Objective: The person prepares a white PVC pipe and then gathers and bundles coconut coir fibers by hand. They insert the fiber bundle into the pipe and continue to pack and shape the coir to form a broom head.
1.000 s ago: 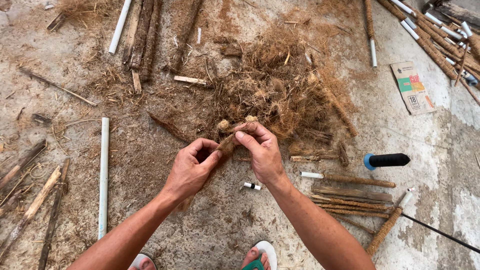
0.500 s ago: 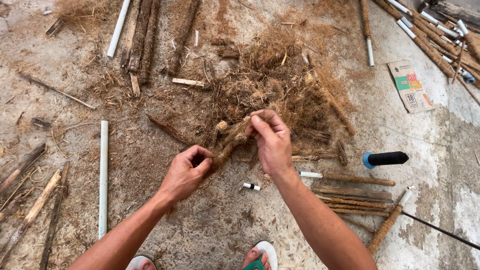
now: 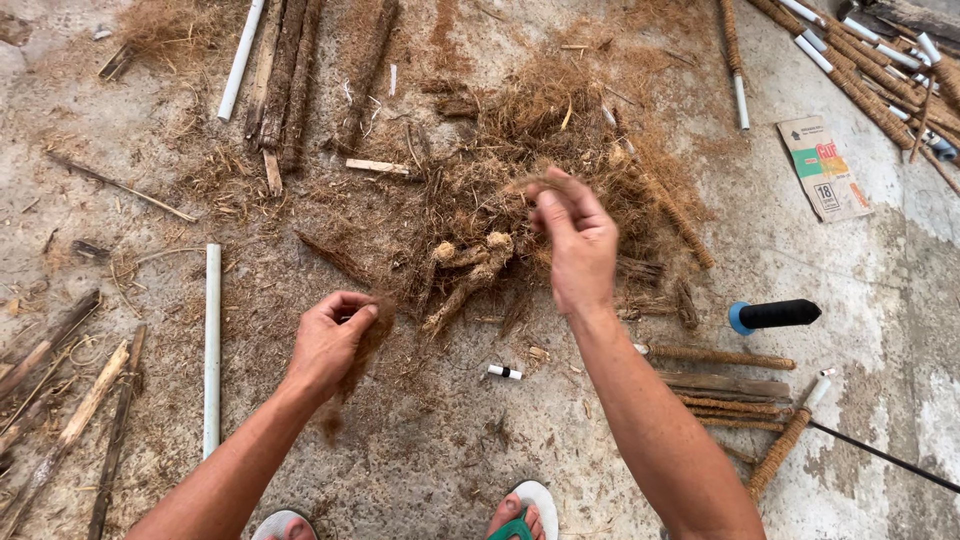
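Observation:
My left hand [image 3: 330, 340] is closed on a flat strip of brown coconut husk [image 3: 362, 352] that hangs down from its fingers. My right hand [image 3: 570, 235] is raised over the pile of loose coir fibre [image 3: 530, 150], its fingertips pinched on a thin tuft of fibre [image 3: 535, 185]. Between the two hands, on the concrete floor, lies a knobbly husk-covered root piece [image 3: 470, 270]. The two hands are well apart.
White plastic pipes [image 3: 212, 340] [image 3: 242, 60] lie on the left. Coir-wrapped sticks [image 3: 715, 357] lie at right beside a black-handled tool with a blue end [image 3: 775, 315]. A printed cardboard box [image 3: 825, 168] sits at upper right. Bark slabs [image 3: 285, 70] lie at top. My sandalled feet [image 3: 525, 510] show below.
My hands, together on the husk a second ago, have pulled apart. The right hand rose toward the fibre pile with a tuft; the left dropped back with the strip.

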